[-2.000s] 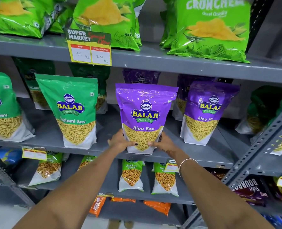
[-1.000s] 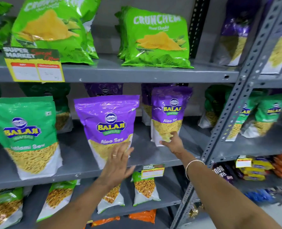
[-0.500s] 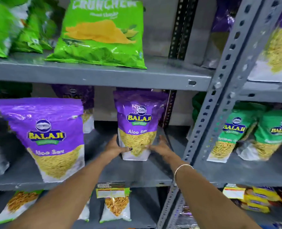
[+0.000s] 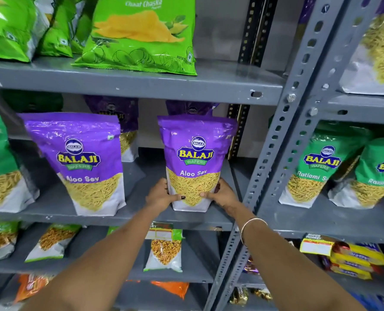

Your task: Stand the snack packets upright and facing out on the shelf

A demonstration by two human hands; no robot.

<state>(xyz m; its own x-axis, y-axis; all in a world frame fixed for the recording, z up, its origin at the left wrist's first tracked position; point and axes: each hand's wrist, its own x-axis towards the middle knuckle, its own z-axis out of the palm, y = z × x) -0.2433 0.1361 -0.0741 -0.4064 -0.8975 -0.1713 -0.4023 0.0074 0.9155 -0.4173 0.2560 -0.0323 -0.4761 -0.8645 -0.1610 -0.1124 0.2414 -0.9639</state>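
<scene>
While we hold it: the purple packet [image 4: 195, 162] stands at the front edge of the middle shelf [image 4: 141, 217], just left of the grey post [image 4: 283, 140].
Left hand [image 4: 160, 196]: we clasp the packet's lower left side.
Right hand [image 4: 221, 195]: we clasp its lower right side.
Step in hand: we judge this to be squaring the packet, label outward.
Next move: we likely ease both hands off without tipping it.
Neighbour: another purple packet [image 4: 81, 162] further left of the post leans slightly.
</scene>
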